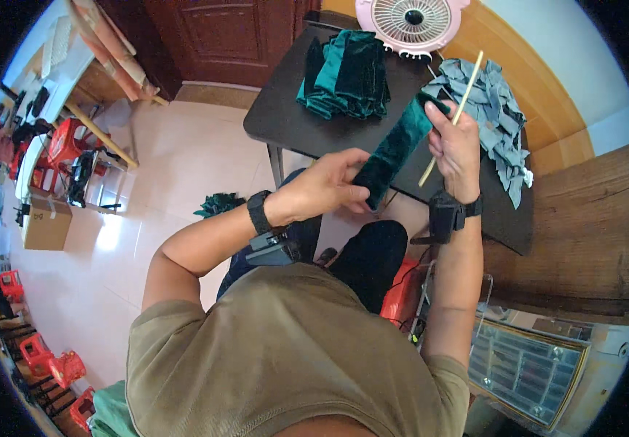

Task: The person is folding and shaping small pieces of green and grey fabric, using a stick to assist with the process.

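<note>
A strip of dark green velvet [400, 148] stretches slantwise between my two hands, above the near edge of the dark table. My left hand [329, 183] pinches its lower end between thumb and fingers. At the upper end, my right hand [451, 142] grips the strip with the thumb on top. The same hand also holds a thin pale stick [468, 89], which slants past the palm. Beyond the strip, a stack of folded green velvet pieces [347, 73] lies on the table [278, 109].
Grey-blue fabric pieces [493, 102] are heaped at the table's right, beside the wall. A pink fan [413, 22] stands at the back. More green velvet [220, 205] lies low at the left. Red stools [67, 142] and a cardboard box [46, 222] stand farther left.
</note>
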A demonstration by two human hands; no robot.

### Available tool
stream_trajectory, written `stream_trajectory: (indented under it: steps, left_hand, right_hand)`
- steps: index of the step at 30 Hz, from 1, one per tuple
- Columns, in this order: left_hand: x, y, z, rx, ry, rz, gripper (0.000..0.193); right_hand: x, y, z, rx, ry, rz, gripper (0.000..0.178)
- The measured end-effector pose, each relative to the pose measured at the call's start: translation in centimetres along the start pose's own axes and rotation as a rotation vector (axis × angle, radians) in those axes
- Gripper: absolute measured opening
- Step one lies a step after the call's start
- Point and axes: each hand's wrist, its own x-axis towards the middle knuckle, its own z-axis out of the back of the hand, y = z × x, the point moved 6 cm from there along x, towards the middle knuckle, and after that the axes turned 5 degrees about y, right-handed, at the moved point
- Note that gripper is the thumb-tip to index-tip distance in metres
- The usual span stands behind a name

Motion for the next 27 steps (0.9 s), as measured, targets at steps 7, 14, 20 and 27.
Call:
stream_trajectory:
  steps: [7, 14, 20, 27]
  left_hand:
    - [1.6, -4.5, 5.0, 0.167, -0.21, -0.18, 0.036]
    - [1.5, -5.3, 14.0, 0.837, -0.5, -0.235, 0.028]
    - [4.9, -7.8, 15.7, 1.368, -0.562, -0.407, 0.041]
    - [10.3, -5.4, 14.9, 1.583, -0.138, -0.076, 0.057]
  right_hand:
    - [10.0, 2.9, -4.3, -0.083, 0.152, 0.115, 0.011]
    - [17.7, -0.8, -8.9, -0.419, 0.228, 0.195, 0.016]
    - [20.5, -3.1, -8.6, -0.871, 0.167, 0.37, 0.028]
    - [17.3, 0.3, -4.1, -0.78, -0.078, 0.46, 0.028]
